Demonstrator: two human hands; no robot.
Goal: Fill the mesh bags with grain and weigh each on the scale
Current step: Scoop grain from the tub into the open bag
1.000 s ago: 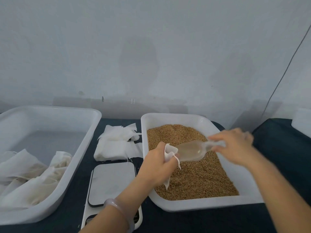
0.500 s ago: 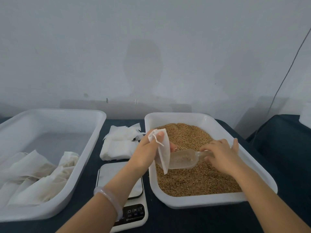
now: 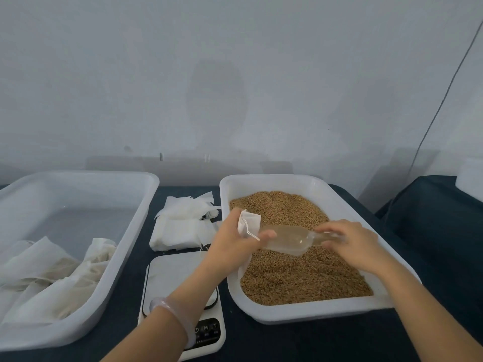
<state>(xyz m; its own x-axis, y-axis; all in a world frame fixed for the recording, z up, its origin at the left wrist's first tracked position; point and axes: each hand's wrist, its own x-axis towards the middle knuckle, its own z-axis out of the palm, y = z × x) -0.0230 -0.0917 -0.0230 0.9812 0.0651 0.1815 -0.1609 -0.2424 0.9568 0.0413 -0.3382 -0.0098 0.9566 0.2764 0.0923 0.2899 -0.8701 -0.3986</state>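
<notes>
A makeshift packing bench: plastic trays (image 3: 261, 177), loose grain (image 3: 300, 278) and a digital scale (image 3: 172, 273) before a bare wall (image 3: 235, 74).

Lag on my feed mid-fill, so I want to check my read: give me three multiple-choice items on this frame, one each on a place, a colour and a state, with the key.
1. Where does the scale stand?
A. Against the back wall
B. Between the left tray and the grain tray
C. At the far right end

2. What colour is the grain?
A. Black
B. Golden brown
C. Green

3. What is the right hand doing?
A. Resting open on the scale
B. Curled and empty
C. Gripping the clear scoop by its handle

Key: 1 B, a white tray flanks it on each side. 2 B, the heap is tan-gold throughout. 3 C, its fingers wrap the handle, with the scoop's tip at the mesh bag held by the left hand.
</notes>
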